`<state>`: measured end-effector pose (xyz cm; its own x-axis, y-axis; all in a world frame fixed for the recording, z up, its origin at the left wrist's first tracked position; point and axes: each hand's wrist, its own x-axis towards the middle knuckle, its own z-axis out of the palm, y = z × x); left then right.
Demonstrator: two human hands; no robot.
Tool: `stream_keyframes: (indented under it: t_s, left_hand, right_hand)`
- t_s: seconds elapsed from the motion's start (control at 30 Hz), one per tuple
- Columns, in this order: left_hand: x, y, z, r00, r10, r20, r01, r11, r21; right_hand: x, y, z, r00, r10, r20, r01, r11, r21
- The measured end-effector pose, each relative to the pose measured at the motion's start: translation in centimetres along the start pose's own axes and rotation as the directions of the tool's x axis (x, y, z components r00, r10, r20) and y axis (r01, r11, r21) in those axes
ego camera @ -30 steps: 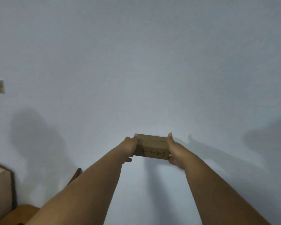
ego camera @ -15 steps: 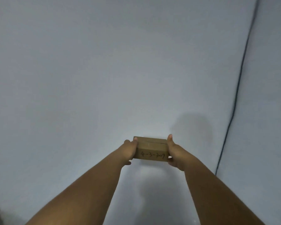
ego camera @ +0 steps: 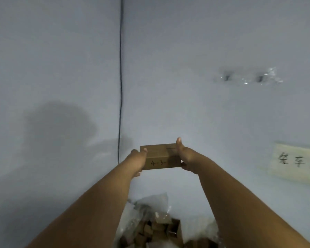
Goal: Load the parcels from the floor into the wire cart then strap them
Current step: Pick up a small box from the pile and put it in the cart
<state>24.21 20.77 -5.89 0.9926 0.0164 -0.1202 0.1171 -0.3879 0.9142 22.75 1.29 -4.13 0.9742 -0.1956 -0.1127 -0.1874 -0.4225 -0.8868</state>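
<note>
Parcel [ego camera: 159, 156] between both hands (clasped)

Small brown cardboard parcel [ego camera: 159, 156], handwritten "4-3-", held level before the wall.

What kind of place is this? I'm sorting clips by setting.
Probably a parcel storeroom or sorting room, indoors. Both hands, left hand and right hand, hold a small cardboard box with a handwritten code; brown parcels lie below in clear plastic, and a handwritten paper sign marks the plain wall.
</note>
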Motion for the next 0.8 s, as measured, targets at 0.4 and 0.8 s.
stream_keyframes:
  t_s: [0.4, 0.8]
  left_hand:
    - [-6.5, 6.8, 14.1, 0.950, 0.159, 0.270, -0.178, 0.983, 0.050]
    - [-9.9, 11.3, 24.0, 0.911, 0.202, 0.359, -0.241, 0.968, 0.065]
  right_hand:
    - [-9.3, 8.4, -15.2, 0.939, 0.167, -0.300, -0.134, 0.983, 0.129]
    - [-12.5, 14.4, -24.9, 0.905, 0.225, -0.361, -0.165, 0.968, 0.189]
